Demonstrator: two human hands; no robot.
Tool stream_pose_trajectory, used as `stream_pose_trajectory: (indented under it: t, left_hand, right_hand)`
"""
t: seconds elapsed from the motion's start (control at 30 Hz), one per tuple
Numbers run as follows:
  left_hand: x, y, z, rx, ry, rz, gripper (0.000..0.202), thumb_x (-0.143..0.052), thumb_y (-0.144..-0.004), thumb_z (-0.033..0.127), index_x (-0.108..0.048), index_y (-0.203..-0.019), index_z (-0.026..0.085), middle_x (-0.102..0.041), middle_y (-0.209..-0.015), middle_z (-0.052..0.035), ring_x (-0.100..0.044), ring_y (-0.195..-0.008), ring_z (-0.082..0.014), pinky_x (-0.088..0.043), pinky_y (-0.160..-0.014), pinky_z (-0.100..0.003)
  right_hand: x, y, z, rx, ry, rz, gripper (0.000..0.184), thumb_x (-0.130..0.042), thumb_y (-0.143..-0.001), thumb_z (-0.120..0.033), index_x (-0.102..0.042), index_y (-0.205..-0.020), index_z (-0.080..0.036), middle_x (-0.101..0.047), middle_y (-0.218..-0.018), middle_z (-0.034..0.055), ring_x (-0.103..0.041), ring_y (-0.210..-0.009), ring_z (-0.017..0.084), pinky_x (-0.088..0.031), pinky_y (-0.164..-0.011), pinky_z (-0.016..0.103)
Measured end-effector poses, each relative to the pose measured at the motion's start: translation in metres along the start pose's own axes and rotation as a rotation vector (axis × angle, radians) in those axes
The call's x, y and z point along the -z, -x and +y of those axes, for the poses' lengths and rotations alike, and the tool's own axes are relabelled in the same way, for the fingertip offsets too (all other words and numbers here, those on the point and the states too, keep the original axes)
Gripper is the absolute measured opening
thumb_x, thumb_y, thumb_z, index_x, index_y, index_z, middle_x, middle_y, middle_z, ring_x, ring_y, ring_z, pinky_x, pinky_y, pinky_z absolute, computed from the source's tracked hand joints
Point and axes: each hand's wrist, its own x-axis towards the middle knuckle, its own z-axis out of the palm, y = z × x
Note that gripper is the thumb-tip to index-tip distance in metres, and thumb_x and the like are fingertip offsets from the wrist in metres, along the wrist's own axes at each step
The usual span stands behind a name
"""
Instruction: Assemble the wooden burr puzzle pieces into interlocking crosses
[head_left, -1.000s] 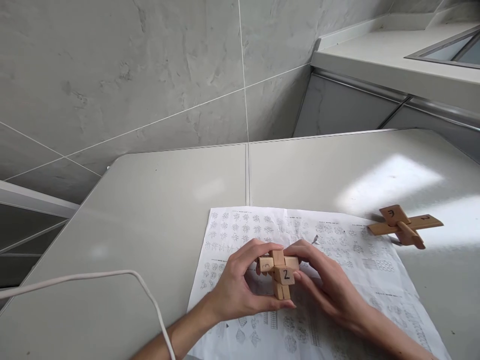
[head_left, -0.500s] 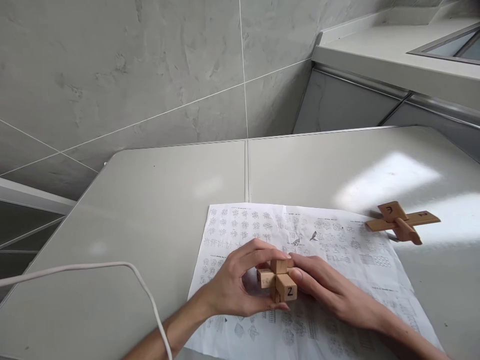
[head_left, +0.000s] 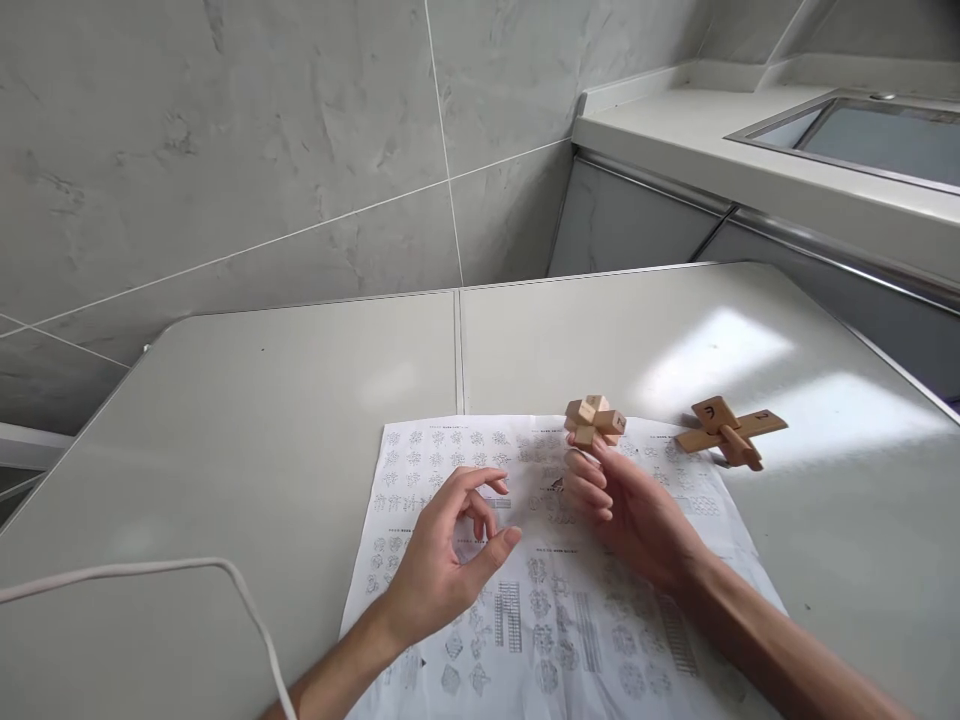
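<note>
A wooden burr puzzle (head_left: 595, 420), made of interlocked blocks with dark marks on some ends, is pinched at its near side by the fingertips of my right hand (head_left: 626, 505). It is over the far edge of the printed sheet (head_left: 480, 560); whether it touches the surface I cannot tell. My left hand (head_left: 457, 550) holds nothing, its fingers curved and apart above the middle of the sheet. To the right lies a second wooden puzzle (head_left: 729, 432) of crossed flat pieces, numbered 3 and 2, apart from both hands.
Beneath everything is a pale table (head_left: 262, 430) with a seam across it. A white cable (head_left: 150, 567) runs over its left side. Behind stands a grey tiled wall (head_left: 262, 130); a white counter (head_left: 660, 120) is at the upper right.
My right hand has carried the burr puzzle forward, away from me. My left hand has let go of it. The view has shifted somewhat to the right.
</note>
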Motion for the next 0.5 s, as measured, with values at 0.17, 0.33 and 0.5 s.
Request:
stream_pose_trajectory:
  t: [0.17,0.33,0.5]
  left_hand:
    - [0.000,0.001,0.000,0.007,-0.014,0.015,0.038,-0.068,-0.102,0.035,-0.059,-0.139,0.034,-0.066,-0.114,-0.0021,-0.063,-0.078,-0.0114,-0.057,-0.099,-0.041]
    - [-0.001,0.000,0.002,-0.010,-0.036,0.018,0.038,-0.066,-0.102,0.033,-0.058,-0.139,0.033,-0.065,-0.097,-0.0002,-0.064,-0.082,-0.0150,-0.057,-0.095,-0.039]
    - [-0.002,-0.001,0.002,-0.012,-0.048,0.022,0.035,-0.064,-0.103,0.034,-0.059,-0.137,0.032,-0.065,-0.098,-0.0006,-0.064,-0.082,-0.0153,-0.057,-0.094,-0.039]
  right_hand:
    - [0.008,-0.008,-0.005,0.154,-0.166,0.154,0.028,-0.088,-0.088,-0.031,-0.065,-0.098,-0.019,-0.041,-0.072,-0.0067,-0.037,-0.057,0.008,-0.044,-0.048,0.015]
    - [0.013,-0.010,-0.010,0.290,-0.170,0.258,0.030,-0.088,-0.086,-0.032,-0.066,-0.100,-0.018,-0.046,-0.074,-0.0055,-0.044,-0.060,0.009,-0.046,-0.049,0.017]
    - [0.012,-0.009,-0.011,0.342,-0.132,0.311,0.027,-0.083,-0.091,-0.038,-0.064,-0.099,-0.020,-0.049,-0.075,-0.0042,-0.046,-0.060,0.010,-0.046,-0.050,0.019]
